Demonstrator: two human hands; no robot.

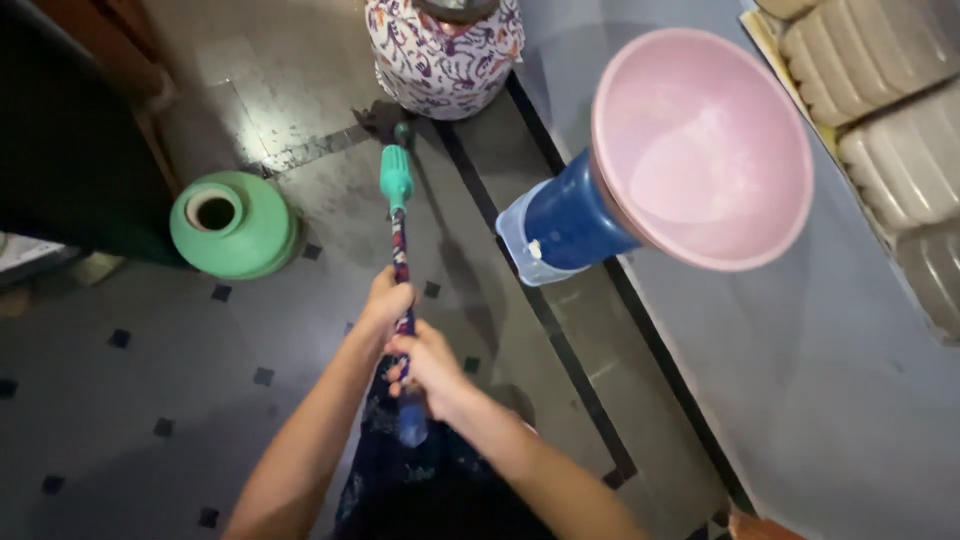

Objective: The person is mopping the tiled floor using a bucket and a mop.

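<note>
Both hands (410, 335) around patterned, green-collared mop handle (398, 225)

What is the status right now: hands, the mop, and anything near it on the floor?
Left hand and right hand both closed on the mop handle. Mop head on the floor by the patterned covered container. Green pot to the left, apart.

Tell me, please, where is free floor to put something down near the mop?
Bare tiles lie left of the mop handle, below the green pot, beside the left hand. It is crowded at the mop's far end, by the patterned container, and around the blue bucket.
</note>
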